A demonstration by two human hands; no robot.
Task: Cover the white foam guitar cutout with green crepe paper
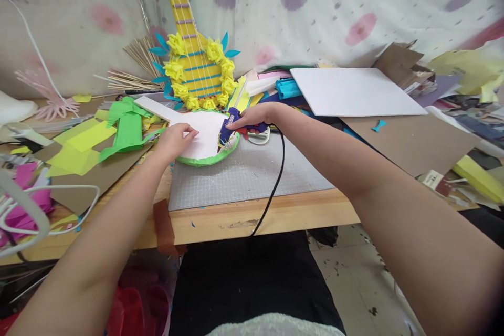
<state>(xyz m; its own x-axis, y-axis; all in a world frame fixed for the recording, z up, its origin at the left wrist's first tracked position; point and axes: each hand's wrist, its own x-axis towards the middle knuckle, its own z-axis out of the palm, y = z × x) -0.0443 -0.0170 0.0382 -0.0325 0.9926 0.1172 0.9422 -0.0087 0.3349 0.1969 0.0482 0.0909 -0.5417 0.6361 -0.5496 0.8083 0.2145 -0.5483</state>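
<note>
A white guitar-shaped board (205, 128) with a green crinkled-paper rim lies on the grey cutting mat (255, 168). Its narrow white neck points to the back left. My right hand (252, 118) is wrapped round a blue hot glue gun (227, 131), whose front end is over the board's right side. From the glue gun a black cord (282, 168) runs over the mat to the table's front edge. My left hand (177, 140) is at the board's left side, fingers curled and close together; whatever may be between them is too small to make out.
Behind the board stands a yellow paper guitar (202, 73) with yellow flowers. Green crepe paper (128, 126) and yellow sheets (84, 144) lie to the left. A white foam board (354, 92) and brown cardboard (409, 139) are at the right. A white cable (94, 194) loops at the left.
</note>
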